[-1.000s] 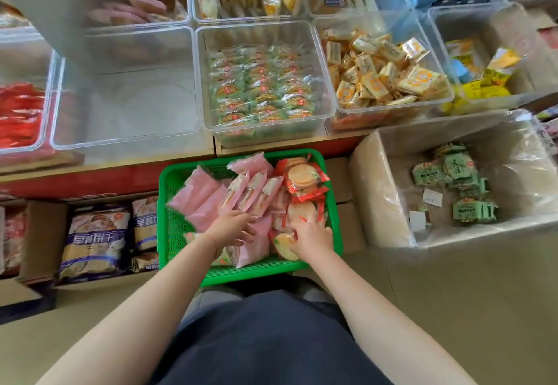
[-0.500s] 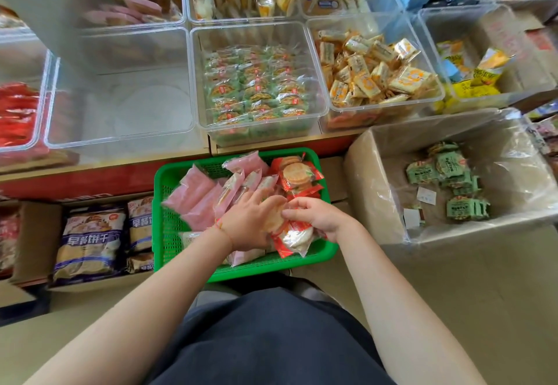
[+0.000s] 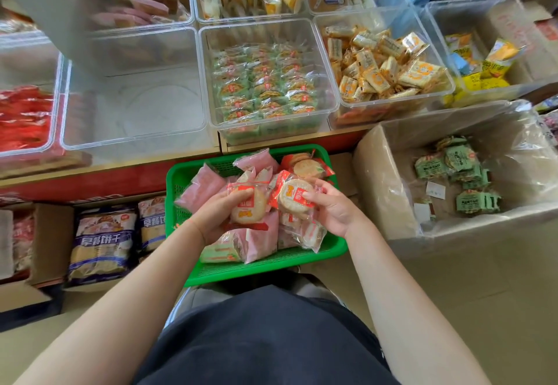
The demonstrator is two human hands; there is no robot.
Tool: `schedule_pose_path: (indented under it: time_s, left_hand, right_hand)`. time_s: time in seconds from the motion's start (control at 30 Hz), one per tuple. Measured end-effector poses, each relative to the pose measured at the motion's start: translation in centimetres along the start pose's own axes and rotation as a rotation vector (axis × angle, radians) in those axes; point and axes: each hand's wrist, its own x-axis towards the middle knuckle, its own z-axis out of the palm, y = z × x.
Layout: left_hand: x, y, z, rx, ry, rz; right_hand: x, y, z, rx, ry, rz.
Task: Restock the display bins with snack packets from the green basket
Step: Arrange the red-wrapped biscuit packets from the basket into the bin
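Several clear display bins (image 3: 133, 106) line the shelf beyond a green basket (image 3: 193, 273) of snack packets sitting just ahead of the person; the empty bin lies up and left, likely nearer the left hand (image 3: 216, 215), which grips a round cracker packet (image 3: 249, 206), while the right hand (image 3: 330, 209) pinches another cracker packet (image 3: 294, 195)

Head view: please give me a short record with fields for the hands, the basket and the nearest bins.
left hand: grips a round cracker packet above the basket
right hand: grips a second cracker packet
green basket: holds pink packets and more cracker packets
clear bin: no packets visible inside
middle bin: rows of green packets
cardboard box: a few green packets
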Motion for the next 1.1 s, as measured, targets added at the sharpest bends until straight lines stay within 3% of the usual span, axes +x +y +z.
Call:
schedule_pose_path:
  time_s: [0.33,0.43,0.6,0.67,0.83,1.1]
  left_hand:
    - [-0.3,1.0,-7.9,-0.047,0.094,0.019]
    - [-1.8,1.8,-13.7,-0.229,0.083,0.040]
    - [-5.5,3.4,-27.7,-0.388,0.046,0.073]
    - [-6.7,4.2,-32.5,-0.383,0.011,0.128]
    - [-10.4,5.9,-41.3,-0.232,-0.063,0.168]
    - [-12.2,10.4,-48.9,0.286,-0.213,0.105]
  right_hand:
    - [0.5,4.0,9.3,0.034,0.099,-0.008]
    - [2.1,6.6,15.6,0.026,0.072,-0.036]
    - [6.2,12.8,29.2,0.120,0.002,-0.053]
    - [7.8,15.3,34.6,0.044,-0.020,-0.024]
    - [9.6,20.5,44.6,-0.039,-0.007,-0.016]
    - [9.9,20.2,50.0,-0.266,0.056,-0.044]
